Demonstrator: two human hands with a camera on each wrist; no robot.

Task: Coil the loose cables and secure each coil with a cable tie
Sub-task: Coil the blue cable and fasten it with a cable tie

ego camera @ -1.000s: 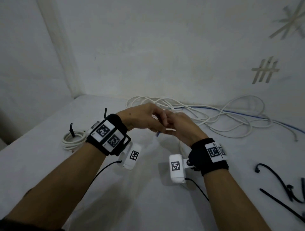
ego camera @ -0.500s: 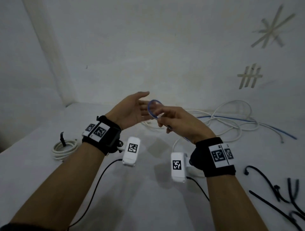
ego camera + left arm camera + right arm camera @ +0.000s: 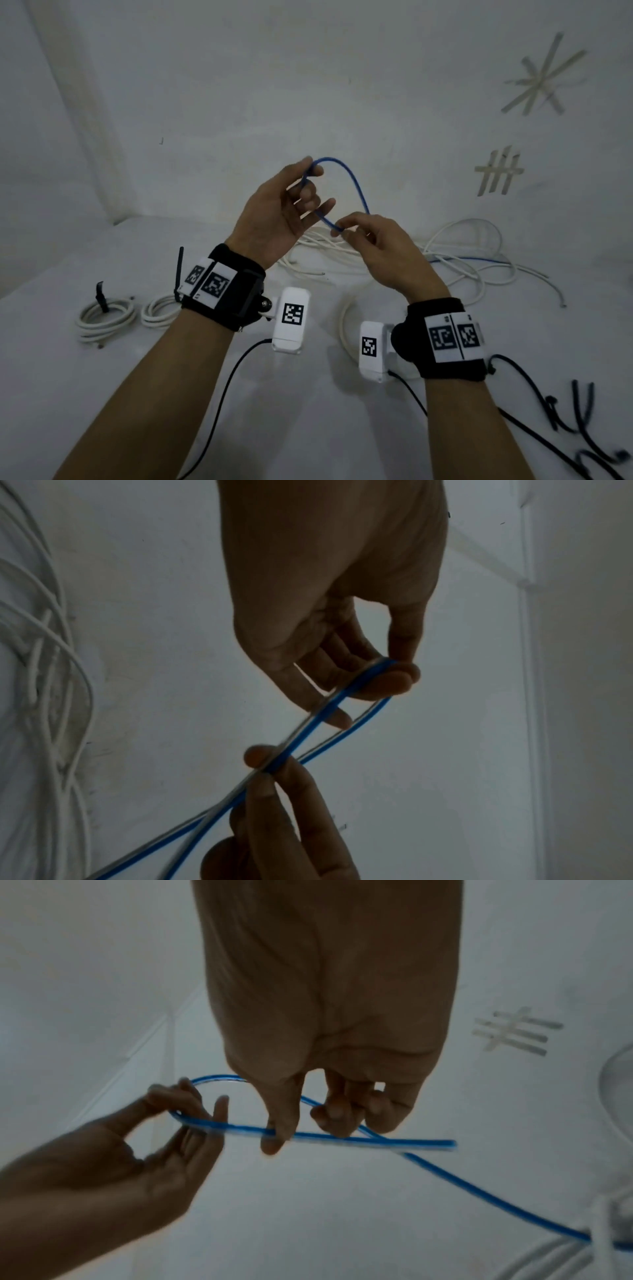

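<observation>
A thin blue cable [image 3: 354, 185] forms a raised loop between both hands above the table. My left hand [image 3: 291, 205] pinches the top of the loop between thumb and fingers [image 3: 394, 680]. My right hand [image 3: 356, 233] pinches the two strands where they cross [image 3: 274, 1133], and its short free end [image 3: 441, 1143] sticks out sideways. The rest of the blue cable [image 3: 496, 1194] trails down to the table into a tangle of loose white cables [image 3: 455, 260].
Two tied white coils [image 3: 102, 317] [image 3: 159, 308] lie on the table [image 3: 102, 394] at the left, each with a black tie. Several black cable ties [image 3: 565, 418] lie at the right front. Walls stand close behind and to the left.
Both hands have risen from the table with the blue cable. The small ring seen half a second ago has widened into a larger loop, the left hand now pinching its top.
</observation>
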